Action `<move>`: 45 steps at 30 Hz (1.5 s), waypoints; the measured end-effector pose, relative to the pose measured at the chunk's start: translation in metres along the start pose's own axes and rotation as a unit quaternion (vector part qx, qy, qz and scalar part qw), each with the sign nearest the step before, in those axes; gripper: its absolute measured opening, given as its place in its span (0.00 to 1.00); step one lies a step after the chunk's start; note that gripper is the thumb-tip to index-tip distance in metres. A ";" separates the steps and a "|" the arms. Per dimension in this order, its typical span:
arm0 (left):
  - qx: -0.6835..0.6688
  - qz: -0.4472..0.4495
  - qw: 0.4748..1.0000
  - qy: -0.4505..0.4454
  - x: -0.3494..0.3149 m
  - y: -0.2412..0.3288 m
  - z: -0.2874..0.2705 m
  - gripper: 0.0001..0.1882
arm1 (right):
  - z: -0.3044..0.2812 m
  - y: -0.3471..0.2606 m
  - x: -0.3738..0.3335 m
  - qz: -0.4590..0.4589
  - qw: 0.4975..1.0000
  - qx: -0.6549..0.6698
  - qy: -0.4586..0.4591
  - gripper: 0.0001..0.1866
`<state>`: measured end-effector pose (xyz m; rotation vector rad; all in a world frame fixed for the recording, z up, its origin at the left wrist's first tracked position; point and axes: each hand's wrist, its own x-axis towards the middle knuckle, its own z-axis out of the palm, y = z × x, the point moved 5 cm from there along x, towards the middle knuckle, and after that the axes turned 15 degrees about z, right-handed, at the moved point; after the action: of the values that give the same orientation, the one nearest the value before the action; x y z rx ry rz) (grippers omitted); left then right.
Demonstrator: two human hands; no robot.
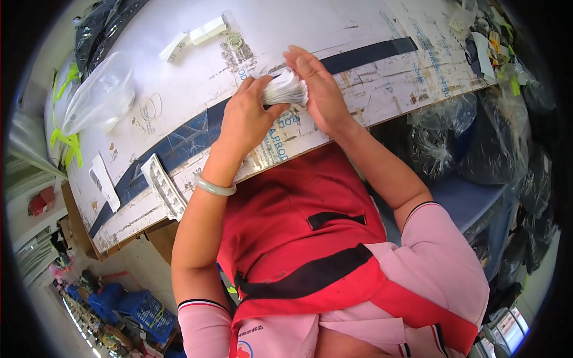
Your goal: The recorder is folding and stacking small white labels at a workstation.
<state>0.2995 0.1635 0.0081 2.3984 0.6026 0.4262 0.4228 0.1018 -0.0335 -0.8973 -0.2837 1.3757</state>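
Observation:
My left hand [243,116] grips a thick stack of white paper slips [284,90] between thumb and fingers, above the table's near edge. My right hand [323,95] is held upright against the right side of the stack, its fingers stretched out and its palm turned toward the slips. The stack's edges fan slightly at the right. What is printed on the slips, if anything, cannot be made out.
Two bundles of white slips [208,30] lie at the back with rubber bands [234,41]. Printed strips [162,184] and a white slip [105,179] lie at left, near a clear plastic bag [102,92]. Black bags [498,137] hang at right.

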 end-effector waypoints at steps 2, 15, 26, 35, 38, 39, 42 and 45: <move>-0.006 0.001 1.000 -0.002 0.000 -0.001 0.001 0.27 | 0.002 0.002 0.001 0.004 1.000 -0.018 -0.014 0.24; 0.021 0.005 1.000 0.005 -0.008 -0.008 -0.002 0.29 | 0.017 -0.003 -0.034 -0.256 0.554 -0.792 0.035 0.33; 0.019 0.024 1.000 0.005 -0.010 -0.003 -0.001 0.27 | -0.011 -0.019 -0.006 -0.029 0.982 -0.185 -0.008 0.31; 0.013 0.027 1.000 0.005 -0.009 0.002 0.001 0.24 | 0.004 -0.009 -0.017 -0.055 0.976 -0.212 -0.018 0.29; 0.019 0.032 0.999 0.011 -0.011 -0.006 0.001 0.23 | 0.020 -0.015 -0.028 -0.281 0.656 -0.701 0.001 0.30; 0.030 0.053 0.998 0.022 -0.009 -0.006 0.001 0.23 | 0.013 -0.012 -0.025 -0.276 0.666 -0.693 0.002 0.32; 0.027 0.061 0.998 0.015 -0.009 -0.008 0.004 0.22 | -0.008 -0.007 -0.018 -0.179 0.747 -0.640 -0.021 0.32; 0.028 0.063 0.998 0.010 -0.008 -0.005 0.003 0.23 | -0.012 -0.012 -0.010 -0.138 0.740 -0.656 -0.059 0.34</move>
<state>0.2925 0.1619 0.0013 2.4967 0.4798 0.4935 0.4368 0.0883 -0.0302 -1.8006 -1.5514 0.7911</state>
